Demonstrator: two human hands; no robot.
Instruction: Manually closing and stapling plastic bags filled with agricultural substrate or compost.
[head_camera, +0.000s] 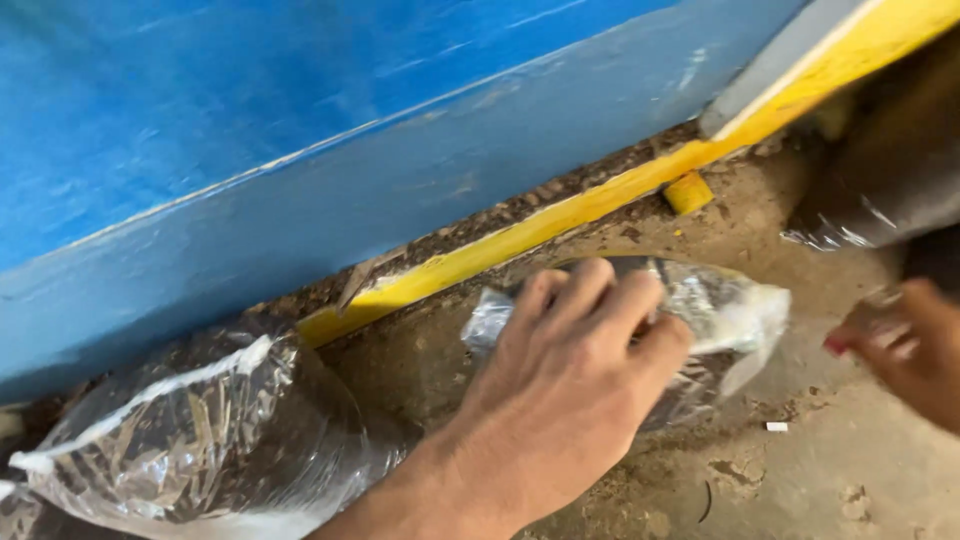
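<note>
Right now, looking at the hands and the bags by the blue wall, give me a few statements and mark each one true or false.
1. The left hand rests on a clear plastic bag. True.
2. The wall is red. False: it is blue.
3. A yellow strip runs along the foot of the wall. True.
4. The bigger bag at lower left is empty. False: it holds brown material.
5. The right hand grips a hammer. False: no hammer shows.
</note>
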